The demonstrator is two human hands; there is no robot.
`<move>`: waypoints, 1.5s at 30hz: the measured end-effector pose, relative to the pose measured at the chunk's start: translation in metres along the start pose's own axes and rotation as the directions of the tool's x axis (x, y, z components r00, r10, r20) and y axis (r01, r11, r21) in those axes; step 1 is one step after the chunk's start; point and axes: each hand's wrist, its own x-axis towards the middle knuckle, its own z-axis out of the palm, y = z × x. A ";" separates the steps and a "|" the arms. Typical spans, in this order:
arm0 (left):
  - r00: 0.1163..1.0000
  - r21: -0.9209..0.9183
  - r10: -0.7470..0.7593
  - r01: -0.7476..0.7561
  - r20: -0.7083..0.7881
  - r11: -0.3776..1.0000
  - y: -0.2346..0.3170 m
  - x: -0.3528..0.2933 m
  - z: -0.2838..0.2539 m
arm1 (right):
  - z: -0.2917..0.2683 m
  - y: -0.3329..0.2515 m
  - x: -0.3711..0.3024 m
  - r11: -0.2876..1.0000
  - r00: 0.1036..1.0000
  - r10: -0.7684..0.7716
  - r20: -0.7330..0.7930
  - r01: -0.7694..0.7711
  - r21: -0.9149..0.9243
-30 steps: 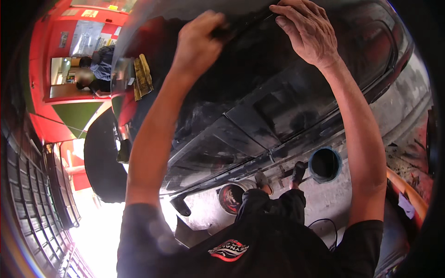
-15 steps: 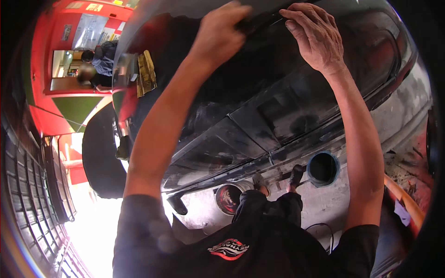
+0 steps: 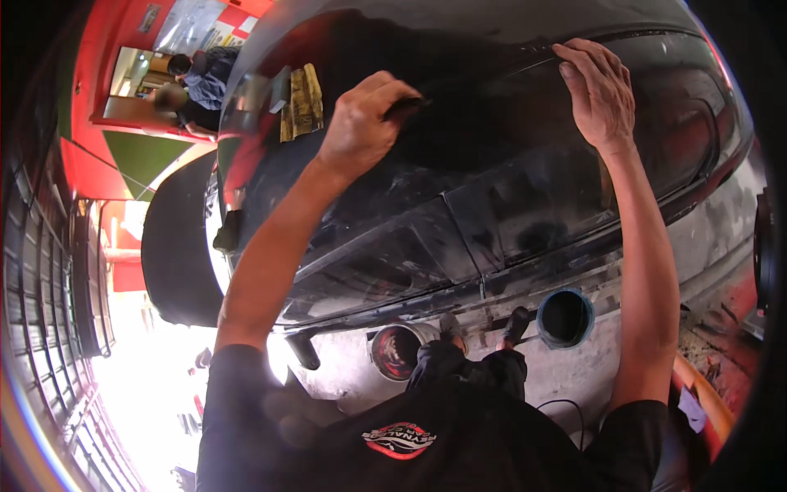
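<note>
A large black car body (image 3: 492, 131) with a dull, smeared finish spreads in front of me. My left hand (image 3: 361, 127) is closed around a small dark flat piece (image 3: 404, 108), held over the black panel. I cannot make out what this piece is; most of it is hidden in the fingers. Farther right, my right hand (image 3: 604, 98) has its fingers stretched out, the tips by a long seam in the bodywork, and nothing shows in it. Left of my left hand, a worn yellow-brown strip (image 3: 302, 102) and a small grey block (image 3: 280, 88) lie on the car.
By my feet stand a bucket with a reddish inside (image 3: 399, 353) and a dark bucket with a blue rim (image 3: 566, 318). A thin black cable (image 3: 578, 410) lies on the floor. Two people (image 3: 205, 78) are at the far left, beyond the car. An orange pipe-like bar (image 3: 697, 389) is at right.
My left hand has come down and slightly left over the panel with the dark piece. My right hand sits lower and farther right in view. The whole view has shifted somewhat.
</note>
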 end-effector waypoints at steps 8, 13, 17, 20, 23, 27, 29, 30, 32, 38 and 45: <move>0.977 0.134 0.200 -0.209 0.080 0.969 0.011 0.017 0.011 | -0.001 0.007 -0.003 0.999 0.999 -0.045 0.015 0.045 -0.006; 0.955 0.146 0.266 -0.284 0.128 0.948 0.019 0.059 0.034 | -0.004 -0.001 0.002 0.999 0.999 -0.035 0.028 0.035 0.003; 0.930 0.105 0.364 -0.367 0.042 0.924 0.029 0.102 0.072 | -0.007 0.000 0.000 0.999 0.998 -0.035 0.056 0.035 -0.002; 0.933 0.184 0.321 -0.348 0.163 0.919 0.021 0.067 0.045 | -0.006 0.010 -0.003 1.000 0.998 -0.024 0.064 0.024 -0.011; 0.971 0.079 0.165 -0.180 0.172 0.980 0.003 0.029 0.012 | -0.003 -0.005 0.008 0.999 0.999 -0.039 0.015 0.039 0.026; 0.930 0.157 0.360 -0.368 0.079 0.916 0.029 0.097 0.060 | -0.001 0.001 0.004 0.999 0.998 -0.043 0.044 0.044 -0.025; 0.958 0.105 0.274 -0.282 0.086 0.953 0.038 0.098 0.072 | 0.001 0.013 -0.008 0.999 0.993 -0.010 0.116 0.015 -0.044; 0.962 0.120 0.262 -0.269 0.074 0.956 0.036 0.087 0.065 | -0.003 0.017 -0.007 1.000 0.994 -0.014 0.105 0.015 -0.005; 0.964 0.230 0.239 -0.261 0.118 0.938 0.026 0.060 0.049 | -0.002 0.016 -0.007 0.999 0.995 -0.041 0.089 0.041 0.002; 0.965 0.174 0.215 -0.240 0.150 0.955 0.027 0.063 0.035 | 0.001 0.005 -0.001 1.000 0.996 -0.012 0.087 0.014 -0.026; 0.958 0.150 0.273 -0.283 0.084 0.947 0.018 0.059 0.059 | 0.001 0.025 -0.011 0.999 0.993 -0.027 0.113 0.030 -0.032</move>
